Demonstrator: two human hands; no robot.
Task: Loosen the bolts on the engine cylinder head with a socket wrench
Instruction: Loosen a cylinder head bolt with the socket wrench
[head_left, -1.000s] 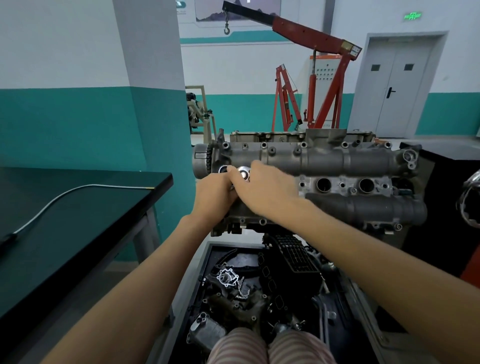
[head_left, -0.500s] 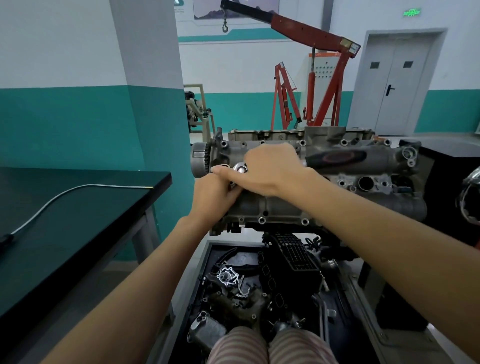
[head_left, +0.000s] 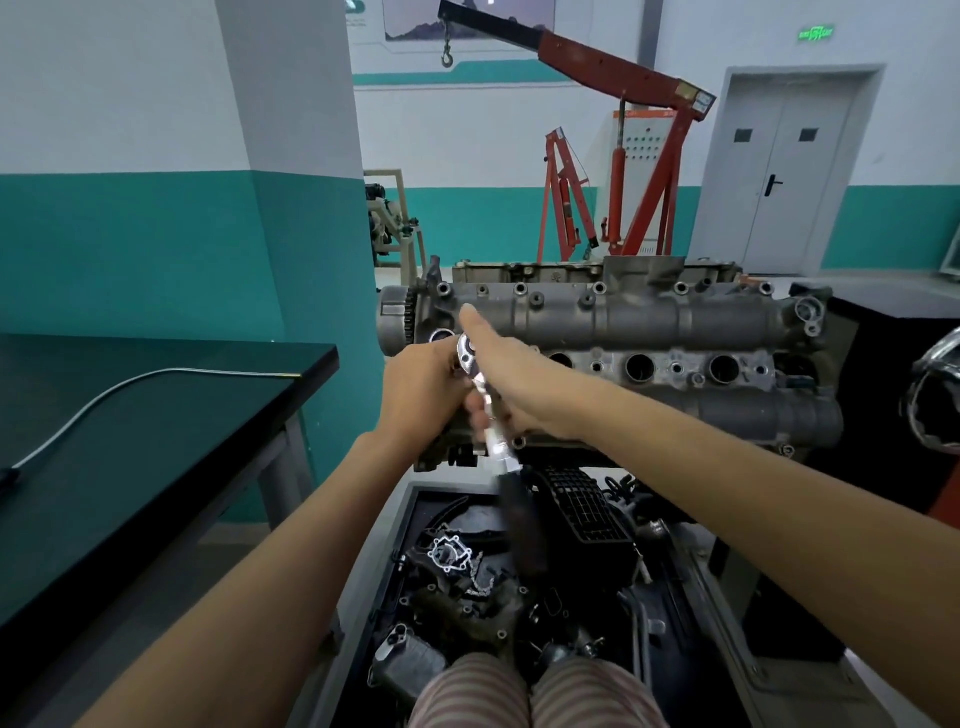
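The grey engine cylinder head (head_left: 649, 322) stands on a stand straight ahead, with bolts along its top edge and open round ports on its face. A chrome socket wrench (head_left: 491, 431) sits on a bolt at the head's left end. Its ratchet head is up at the engine and its blurred black handle hangs down toward me. My left hand (head_left: 421, 395) curls around the wrench's ratchet end from the left. My right hand (head_left: 519, 379) lies over the chrome shaft, fingers wrapped under it and one digit stretched up past the ratchet. The bolt itself is hidden.
A black table (head_left: 130, 441) with a white cable (head_left: 104, 400) stands at my left. Below the engine is a tray (head_left: 410, 519) of loose engine parts. A red engine hoist (head_left: 623, 156) stands behind and a dark cabinet (head_left: 883, 364) at the right.
The wrench handle has swung from pointing right along the engine to hanging down toward me. My right hand followed it down; my left hand stayed at the ratchet end.
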